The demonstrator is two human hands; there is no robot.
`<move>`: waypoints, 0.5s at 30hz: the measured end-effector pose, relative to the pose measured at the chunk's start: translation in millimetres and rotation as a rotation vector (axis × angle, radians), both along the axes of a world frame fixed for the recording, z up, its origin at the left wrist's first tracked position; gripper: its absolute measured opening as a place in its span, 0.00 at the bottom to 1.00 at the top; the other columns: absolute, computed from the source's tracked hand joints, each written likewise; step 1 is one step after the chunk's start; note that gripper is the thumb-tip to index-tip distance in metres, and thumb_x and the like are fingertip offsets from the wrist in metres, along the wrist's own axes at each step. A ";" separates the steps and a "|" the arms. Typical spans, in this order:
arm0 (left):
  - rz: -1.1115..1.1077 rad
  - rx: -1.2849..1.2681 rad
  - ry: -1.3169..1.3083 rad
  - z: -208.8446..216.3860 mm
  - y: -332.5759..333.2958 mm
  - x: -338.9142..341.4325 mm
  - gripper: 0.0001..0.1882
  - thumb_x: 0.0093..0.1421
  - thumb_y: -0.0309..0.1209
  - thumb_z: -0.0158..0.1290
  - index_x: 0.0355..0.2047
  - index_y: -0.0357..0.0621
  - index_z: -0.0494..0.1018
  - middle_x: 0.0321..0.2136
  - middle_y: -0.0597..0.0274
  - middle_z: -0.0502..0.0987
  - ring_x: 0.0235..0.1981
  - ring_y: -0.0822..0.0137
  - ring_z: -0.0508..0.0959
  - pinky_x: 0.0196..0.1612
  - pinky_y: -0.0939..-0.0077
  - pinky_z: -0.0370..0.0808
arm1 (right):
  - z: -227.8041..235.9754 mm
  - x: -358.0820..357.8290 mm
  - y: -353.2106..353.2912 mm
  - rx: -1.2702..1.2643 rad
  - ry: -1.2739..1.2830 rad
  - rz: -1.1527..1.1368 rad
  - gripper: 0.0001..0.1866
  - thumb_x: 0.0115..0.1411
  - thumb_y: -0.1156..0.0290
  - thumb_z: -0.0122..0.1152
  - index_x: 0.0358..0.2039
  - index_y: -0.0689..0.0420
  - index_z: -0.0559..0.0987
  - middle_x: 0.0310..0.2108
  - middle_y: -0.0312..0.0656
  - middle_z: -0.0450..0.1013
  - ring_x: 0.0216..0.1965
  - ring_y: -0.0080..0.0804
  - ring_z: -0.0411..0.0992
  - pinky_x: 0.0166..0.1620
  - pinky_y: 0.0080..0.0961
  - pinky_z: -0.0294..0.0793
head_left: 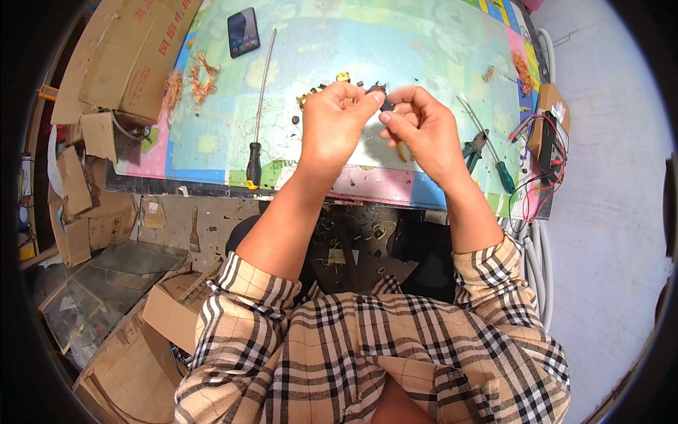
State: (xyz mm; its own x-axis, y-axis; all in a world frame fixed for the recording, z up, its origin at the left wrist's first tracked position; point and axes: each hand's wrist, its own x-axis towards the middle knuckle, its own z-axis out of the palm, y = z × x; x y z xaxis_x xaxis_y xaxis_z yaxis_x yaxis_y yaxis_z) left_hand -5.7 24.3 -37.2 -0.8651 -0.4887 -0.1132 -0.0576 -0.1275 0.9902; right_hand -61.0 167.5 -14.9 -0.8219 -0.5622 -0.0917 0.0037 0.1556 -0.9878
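Small dark part (386, 105) between two hands, over the table (219, 120).
I see the left hand (333, 127) pinching it with thumb and finger; it lies at these fingertips, toward the right hand (427, 134). The right fingers are bent just beside it; whether they grip, I cannot tell. Its long axis is mostly hidden.

So we've got a small black piece (386, 105) pinched in our left hand's (333, 128) fingertips, with our right hand's (424, 134) fingers right up at it over the table (311, 49). Yellow bits (343, 76) sit just past the left fingers. Farther left of them, we see a screwdriver (255, 164), copper wire (204, 78) and a phone (244, 32). Right of our right fingers: pliers (476, 149), then a green-handled screwdriver (504, 177).
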 end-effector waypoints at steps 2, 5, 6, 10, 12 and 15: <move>-0.030 0.027 -0.019 4.3 0.1 0.5 0.10 0.61 0.35 0.60 0.32 0.39 0.77 0.17 0.76 0.69 0.15 0.85 0.57 0.18 0.85 0.51 | -2.8 1.1 -0.3 0.026 0.029 -0.014 0.13 0.63 0.73 0.60 0.43 0.69 0.74 0.28 0.42 0.76 0.27 0.22 0.76 0.30 0.19 0.75; -0.097 0.139 -0.071 18.9 -3.7 4.4 0.10 0.62 0.36 0.58 0.33 0.41 0.78 0.15 0.79 0.65 0.14 0.85 0.56 0.18 0.85 0.50 | -2.9 -3.1 2.7 -0.018 -0.042 -0.011 0.12 0.64 0.73 0.59 0.42 0.69 0.74 0.27 0.42 0.77 0.27 0.22 0.76 0.30 0.19 0.75; -0.106 0.165 -0.064 17.3 -4.9 5.1 0.10 0.62 0.35 0.57 0.34 0.41 0.78 0.14 0.79 0.64 0.14 0.85 0.55 0.18 0.85 0.49 | -2.2 -4.5 2.9 -0.047 -0.084 -0.003 0.12 0.64 0.73 0.59 0.42 0.70 0.74 0.27 0.42 0.77 0.27 0.22 0.76 0.30 0.19 0.75; -0.135 0.130 -0.080 15.8 -5.4 6.4 0.08 0.62 0.34 0.57 0.35 0.42 0.79 0.15 0.79 0.66 0.14 0.86 0.56 0.17 0.85 0.48 | -2.6 -5.7 2.9 -0.086 -0.103 -0.007 0.11 0.64 0.73 0.58 0.42 0.69 0.74 0.27 0.42 0.77 0.27 0.22 0.75 0.30 0.18 0.75; -0.138 0.118 -0.061 15.9 -4.4 6.7 0.08 0.61 0.33 0.57 0.35 0.42 0.79 0.16 0.79 0.67 0.15 0.87 0.56 0.17 0.86 0.49 | -3.4 -5.6 3.2 -0.066 -0.074 0.001 0.11 0.64 0.73 0.58 0.42 0.69 0.74 0.27 0.42 0.77 0.27 0.22 0.76 0.30 0.18 0.75; -0.147 0.123 -0.068 20.9 -3.3 7.3 0.07 0.60 0.32 0.58 0.34 0.42 0.79 0.18 0.78 0.70 0.15 0.87 0.57 0.17 0.87 0.49 | -4.7 -3.9 2.8 -0.067 -0.034 -0.011 0.12 0.64 0.73 0.59 0.42 0.69 0.74 0.28 0.42 0.77 0.28 0.21 0.76 0.30 0.18 0.75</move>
